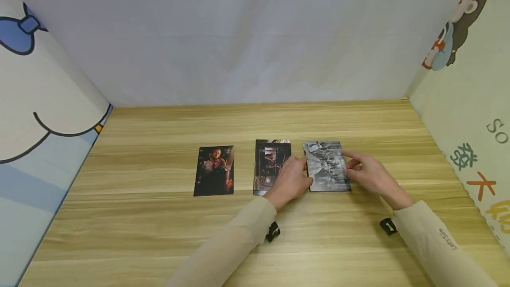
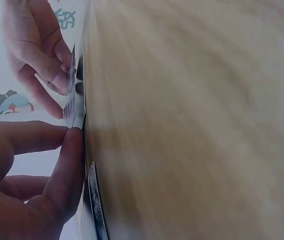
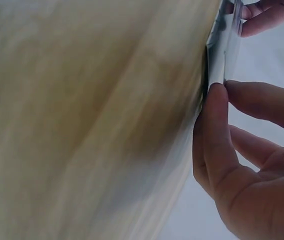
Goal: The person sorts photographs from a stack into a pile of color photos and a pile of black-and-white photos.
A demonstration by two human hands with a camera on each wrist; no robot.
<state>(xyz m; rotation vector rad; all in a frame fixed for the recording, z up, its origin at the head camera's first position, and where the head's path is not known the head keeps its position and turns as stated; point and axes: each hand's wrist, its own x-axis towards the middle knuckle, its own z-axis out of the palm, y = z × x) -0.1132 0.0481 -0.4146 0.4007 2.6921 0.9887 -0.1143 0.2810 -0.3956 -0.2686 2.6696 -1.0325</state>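
A black-and-white photo card [image 1: 328, 167] lies at the right of a row of picture cards, held by its side edges between both hands. My left hand [image 1: 291, 180] pinches its left edge, thumb and fingertip meeting there in the left wrist view. The right edge is pinched by my right hand [image 1: 370, 175]; in the right wrist view, its thumb and finger [image 3: 216, 115] close on the card [image 3: 219, 60]. A dark line shows under the photo's lower border. Beside my left wrist is a stack of dark picture cards [image 1: 263, 167], partly hidden by that hand.
Farther left, a dark portrait card [image 1: 215, 172] lies on the wood-grain table [image 1: 139, 216]. A white curtain [image 1: 255, 48] rises behind the table's back edge. Printed panels stand at the left [image 1: 24, 92] and right [image 1: 470, 114].
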